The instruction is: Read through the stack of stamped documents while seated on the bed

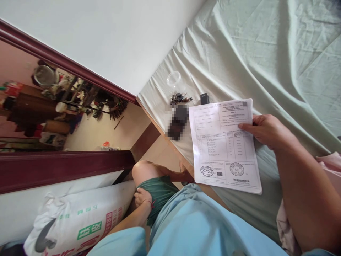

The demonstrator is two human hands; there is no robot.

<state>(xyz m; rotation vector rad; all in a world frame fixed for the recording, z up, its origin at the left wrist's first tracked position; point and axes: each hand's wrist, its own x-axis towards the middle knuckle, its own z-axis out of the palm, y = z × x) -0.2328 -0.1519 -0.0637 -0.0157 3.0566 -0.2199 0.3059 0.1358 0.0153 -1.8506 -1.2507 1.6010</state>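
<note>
My right hand [271, 131] grips a stack of printed paper sheets [213, 149] by its upper right edge, thumb on top and fingers behind. The front page carries a table, two round stamps and a barcode. My left hand [144, 198] lies on the green shorts [157, 192] over my thigh, near the knee, with its fingers loosely bent and no object seen in it. Just beyond the paper's top edge sit a small black box-like item [204, 99], a bunch of keys [179, 98] and a clear plastic cup [175, 81]. A dark item beside them is blurred out.
A pale green sheet [255, 53] covers the bed. On the left, a white sack [87, 217] with green and red print leans by a maroon-trimmed doorway [66, 167]. Through it appear a pot [45, 75] and clutter. A pink cloth [330, 165] lies at right.
</note>
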